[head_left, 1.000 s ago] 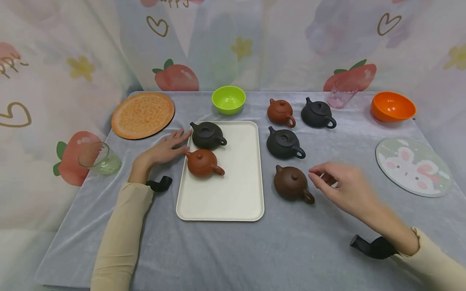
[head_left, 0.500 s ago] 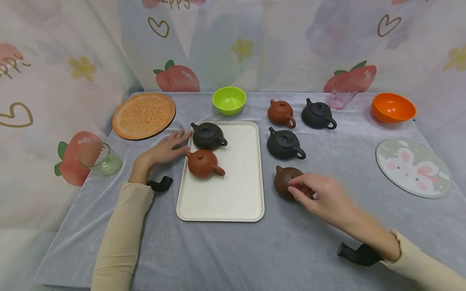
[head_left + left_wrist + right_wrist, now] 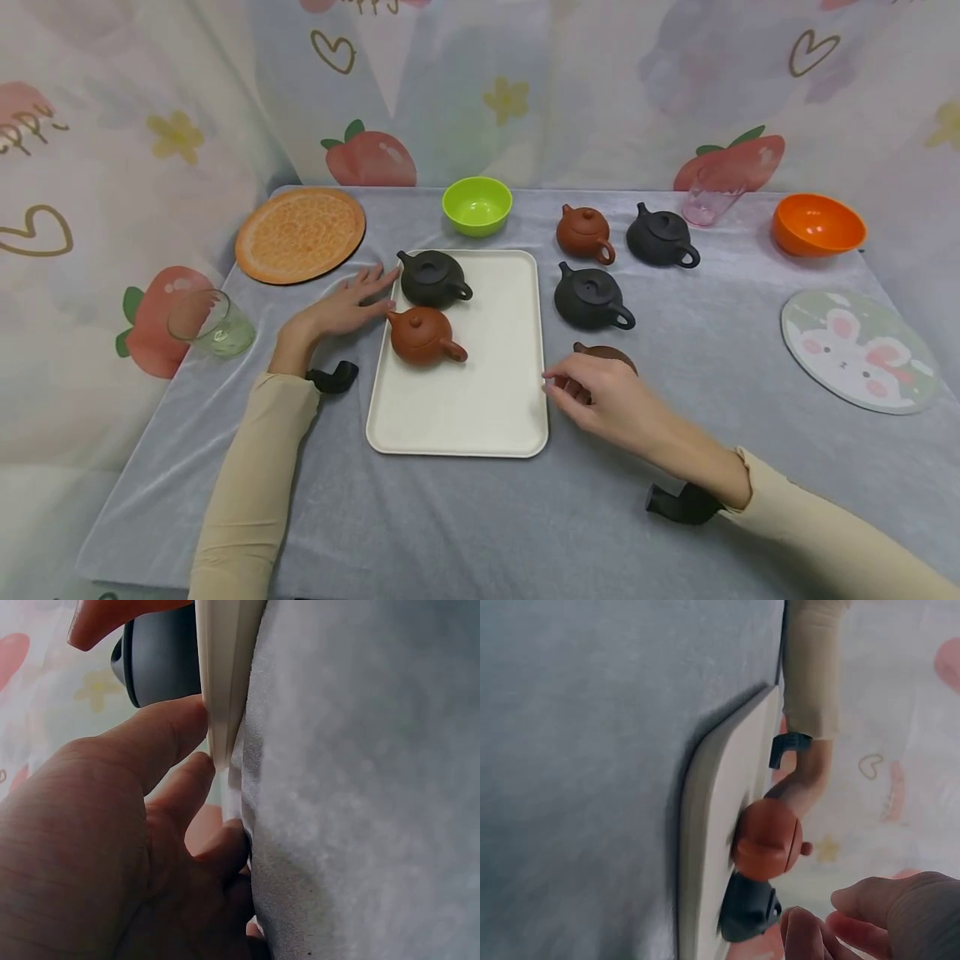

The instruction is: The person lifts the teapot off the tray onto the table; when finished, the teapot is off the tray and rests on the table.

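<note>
A cream tray [image 3: 480,400] lies mid-table, bearing a black teapot [image 3: 432,279] and an orange-brown teapot [image 3: 422,337] near its left side. My left hand [image 3: 337,310] is spread against the tray's left rim; in the left wrist view, its thumb and a fingertip touch the rim. Over the tray's right edge hovers my right hand [image 3: 611,404], fingers loosely bent, with nothing between thumb and fingers. Mostly hidden behind that hand is a dark brown teapot [image 3: 611,353]. The right wrist view shows the orange-brown teapot [image 3: 769,840] beyond the right fingers.
Behind the right hand stand two more black teapots [image 3: 594,298] and a small reddish teapot [image 3: 583,232]. Bowls, one green [image 3: 477,207] and one orange [image 3: 817,225], sit at the back. A pink glass [image 3: 705,204], green glass [image 3: 217,327], round brown mat [image 3: 300,236] and rabbit mat [image 3: 858,352] lie around.
My right hand has swept left from beside the brown teapot, passing over it, to the tray's right edge. The left hand keeps its place at the tray's left rim.
</note>
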### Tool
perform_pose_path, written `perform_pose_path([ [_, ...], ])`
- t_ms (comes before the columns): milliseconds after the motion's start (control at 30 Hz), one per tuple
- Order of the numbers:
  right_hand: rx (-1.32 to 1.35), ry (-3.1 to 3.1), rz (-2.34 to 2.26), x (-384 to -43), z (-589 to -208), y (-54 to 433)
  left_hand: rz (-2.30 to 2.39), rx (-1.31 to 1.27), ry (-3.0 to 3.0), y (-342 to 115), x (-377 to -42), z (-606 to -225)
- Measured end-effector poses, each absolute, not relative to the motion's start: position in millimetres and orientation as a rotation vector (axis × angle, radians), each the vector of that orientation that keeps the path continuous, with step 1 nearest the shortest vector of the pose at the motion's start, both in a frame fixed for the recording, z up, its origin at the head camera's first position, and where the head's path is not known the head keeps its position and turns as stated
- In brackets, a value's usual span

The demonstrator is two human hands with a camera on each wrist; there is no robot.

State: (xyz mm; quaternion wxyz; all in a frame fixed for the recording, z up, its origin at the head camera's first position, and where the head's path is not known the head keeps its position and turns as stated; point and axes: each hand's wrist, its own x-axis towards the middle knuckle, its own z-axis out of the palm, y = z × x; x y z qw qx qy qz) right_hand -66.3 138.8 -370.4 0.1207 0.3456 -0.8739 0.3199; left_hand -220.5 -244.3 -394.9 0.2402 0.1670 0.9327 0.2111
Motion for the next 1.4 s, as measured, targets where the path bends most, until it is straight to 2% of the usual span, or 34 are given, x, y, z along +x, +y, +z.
perform_pose_path([
  [700,0.848,-2.784,0.970,-106,-369,76,0.577,0.465,2.563,-243,-221,-397],
  [1400,0.978,-2.843,0.947,-131,-381,39,0.591,0.481,2.573,-244,-221,-394],
])
